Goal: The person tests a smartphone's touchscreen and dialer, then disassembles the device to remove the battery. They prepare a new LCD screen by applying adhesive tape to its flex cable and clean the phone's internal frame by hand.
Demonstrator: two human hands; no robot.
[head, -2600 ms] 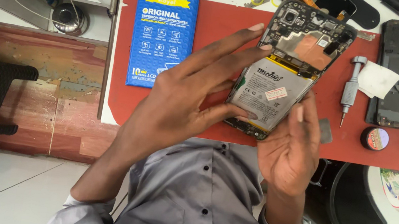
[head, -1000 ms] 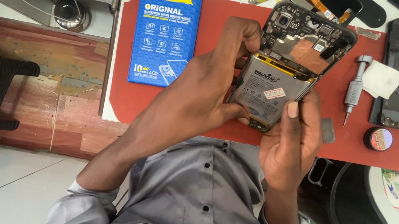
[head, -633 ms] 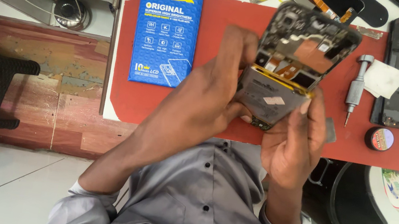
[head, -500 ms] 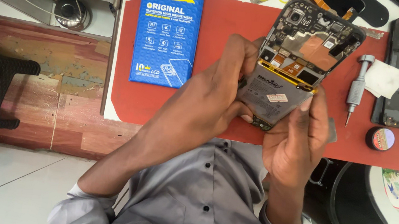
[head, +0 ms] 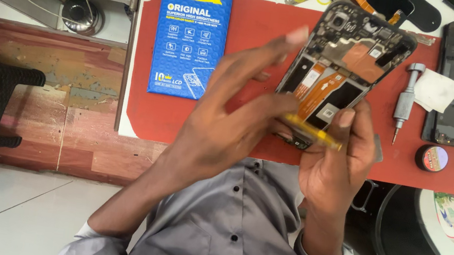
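Both forearms rise from grey shirt sleeves pushed back at the cuffs and meet in front of the chest. The left hand [head: 227,127] is seen from the back, wrist bent slightly, its fingers spread; the index finger stretches up and to the right, straight, its pale nail showing, while the thumb reaches across toward the other hand. The right hand [head: 337,159] stands upright on a nearly vertical forearm, fingers curled in a grip, thumb raised with its nail facing the camera. The two hands touch at the thumbs.

Bright, even light; slightly blurred hands
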